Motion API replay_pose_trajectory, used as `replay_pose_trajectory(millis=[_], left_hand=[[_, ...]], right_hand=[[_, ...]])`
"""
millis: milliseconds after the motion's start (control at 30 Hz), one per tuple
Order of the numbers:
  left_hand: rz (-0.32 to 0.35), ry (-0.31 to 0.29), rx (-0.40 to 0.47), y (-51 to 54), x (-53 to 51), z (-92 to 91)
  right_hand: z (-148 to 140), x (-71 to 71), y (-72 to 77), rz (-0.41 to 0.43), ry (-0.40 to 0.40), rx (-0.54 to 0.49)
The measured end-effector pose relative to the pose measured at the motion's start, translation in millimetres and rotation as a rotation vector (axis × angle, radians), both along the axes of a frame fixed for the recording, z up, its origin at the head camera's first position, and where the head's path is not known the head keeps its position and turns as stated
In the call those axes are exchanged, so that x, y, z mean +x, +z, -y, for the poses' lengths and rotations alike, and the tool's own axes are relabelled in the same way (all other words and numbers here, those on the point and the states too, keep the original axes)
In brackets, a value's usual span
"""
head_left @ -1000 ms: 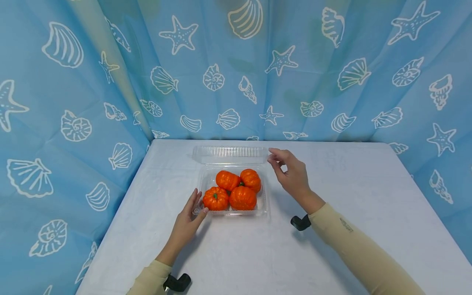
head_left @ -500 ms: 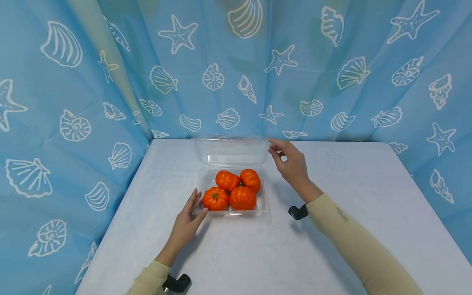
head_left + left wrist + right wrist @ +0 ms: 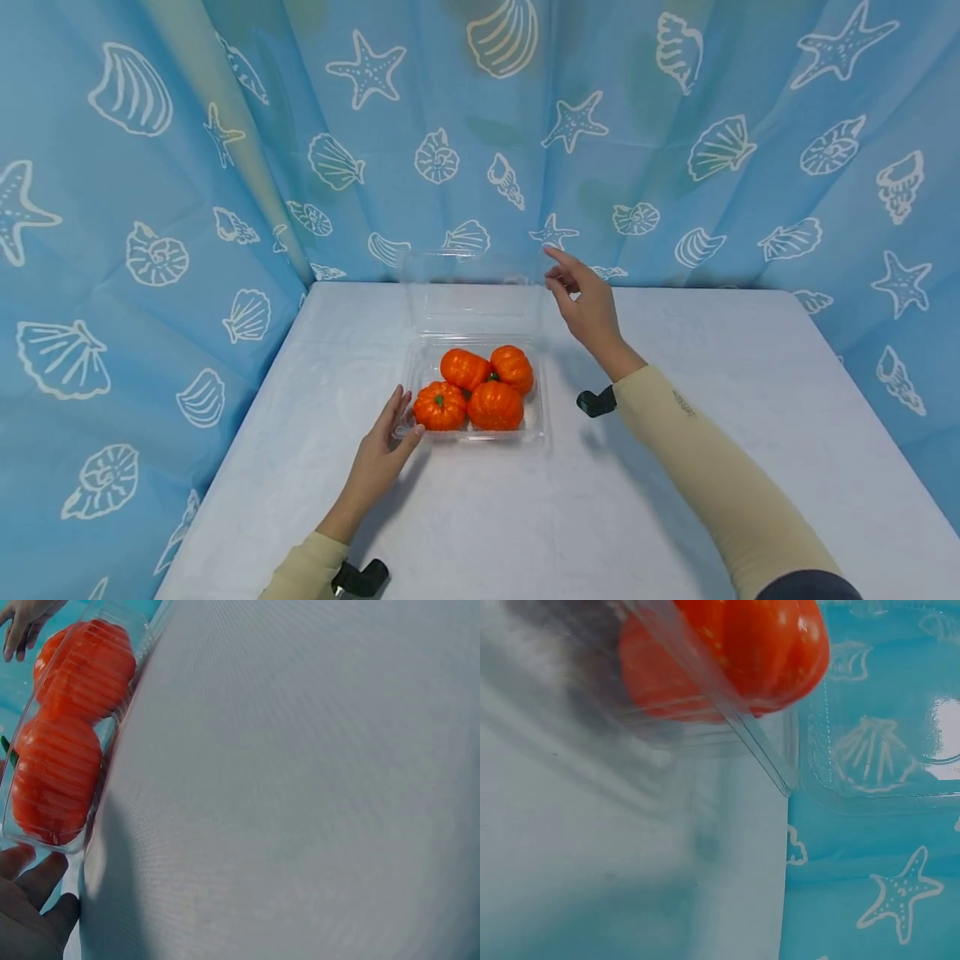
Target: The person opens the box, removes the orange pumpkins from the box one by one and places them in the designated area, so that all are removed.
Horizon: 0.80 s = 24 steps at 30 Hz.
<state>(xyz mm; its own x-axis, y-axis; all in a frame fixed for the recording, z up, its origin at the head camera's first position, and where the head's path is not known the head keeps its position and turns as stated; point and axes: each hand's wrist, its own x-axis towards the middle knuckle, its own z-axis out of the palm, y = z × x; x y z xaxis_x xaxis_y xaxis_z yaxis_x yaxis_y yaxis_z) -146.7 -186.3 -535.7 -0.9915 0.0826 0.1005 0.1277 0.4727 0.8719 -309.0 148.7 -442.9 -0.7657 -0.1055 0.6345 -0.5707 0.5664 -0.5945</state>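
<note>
A clear plastic hinged box (image 3: 534,417) sits mid-table holding several small orange pumpkins (image 3: 495,407). Its transparent lid (image 3: 476,296) stands nearly upright at the back edge, in front of the curtain. At the box's front left corner, my left hand (image 3: 377,454) touches the side with loosely straight fingers and the thumb at the front; the left wrist view shows these fingers (image 3: 37,877) against the box end. My right hand (image 3: 591,310) holds the lid's right edge near its upper corner, index finger extended and other fingers bent. The right wrist view shows a pumpkin (image 3: 772,652) but no right fingers.
A white-covered table (image 3: 675,350) lies under the box and both arms. Behind and to the sides hangs a blue curtain (image 3: 630,150) with white shell and starfish prints. Black wrist-camera mounts (image 3: 597,403) jut from both sleeves.
The lid has swung up from lying back to nearly upright. My right hand has risen with its edge, and the index finger has straightened. The left hand and pumpkins stay put.
</note>
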Motion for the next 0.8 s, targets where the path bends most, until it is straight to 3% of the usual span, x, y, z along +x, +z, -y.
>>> replay_pose_trajectory(millis=[500,800], left_hand=[[-0.002,-0.003,0.008,-0.8,-0.2,0.1],[-0.016,-0.001,0.002,-0.1,-0.3,0.6]], right_hand=[[2.8,-25.6,-4.1,0.234,0.02,-0.039],[1.4,-33.5,-18.1,0.361,0.054,0.007]])
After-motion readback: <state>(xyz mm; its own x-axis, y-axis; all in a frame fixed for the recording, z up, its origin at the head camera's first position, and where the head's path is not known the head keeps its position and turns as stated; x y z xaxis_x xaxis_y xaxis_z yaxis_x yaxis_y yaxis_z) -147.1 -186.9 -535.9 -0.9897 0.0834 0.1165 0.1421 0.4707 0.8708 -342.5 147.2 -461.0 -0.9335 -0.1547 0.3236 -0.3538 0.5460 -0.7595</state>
